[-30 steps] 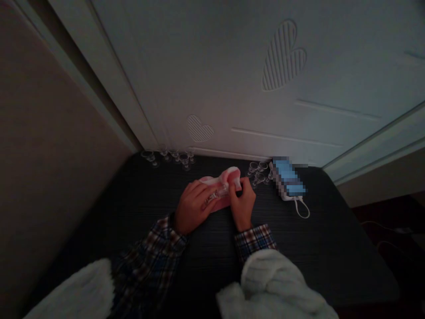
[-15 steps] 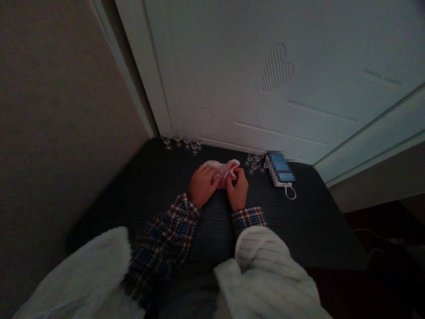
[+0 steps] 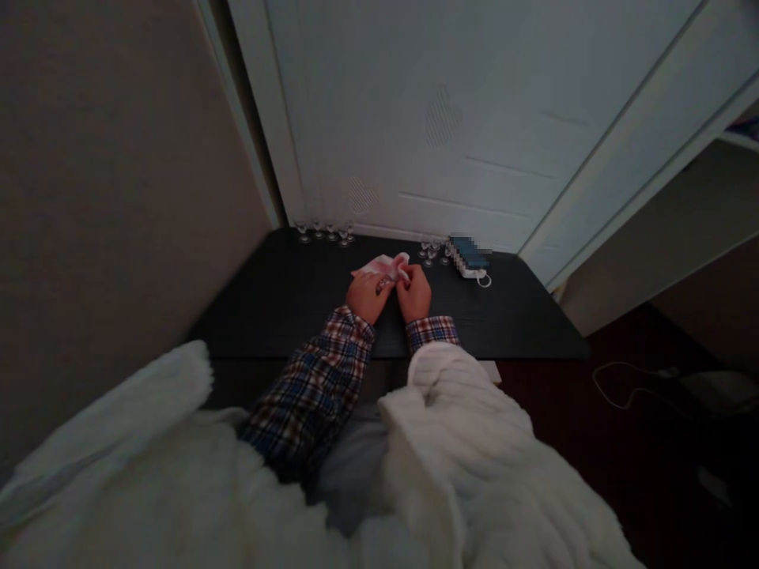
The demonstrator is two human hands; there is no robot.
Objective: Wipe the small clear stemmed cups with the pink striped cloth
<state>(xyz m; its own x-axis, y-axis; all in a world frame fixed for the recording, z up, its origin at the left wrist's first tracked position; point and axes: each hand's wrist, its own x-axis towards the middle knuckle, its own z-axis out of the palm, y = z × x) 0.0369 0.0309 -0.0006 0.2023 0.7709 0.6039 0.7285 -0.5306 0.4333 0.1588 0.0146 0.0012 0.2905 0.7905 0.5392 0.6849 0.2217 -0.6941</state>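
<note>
Both my hands rest close together on a dark table (image 3: 278,316), working a pink and white cloth (image 3: 383,264). My left hand (image 3: 366,295) is closed on the cloth's near left side, with something small and clear under its fingers. My right hand (image 3: 414,292) pinches the cloth's right end. Plaid cuffs and white fluffy sleeves cover my arms. The room is dim, so fine detail is hard to see.
Several small clear glasses (image 3: 325,231) stand along the table's back edge, with more small glasses (image 3: 432,249) right of the cloth. A lit phone (image 3: 468,254) with a white cord lies at the back right. A white panelled door (image 3: 451,126) rises behind. A cable (image 3: 622,383) lies on the floor.
The camera has pulled back and tilted, so table and hands look smaller and farther. Both hands stay closed on the pink cloth in the same spot.
</note>
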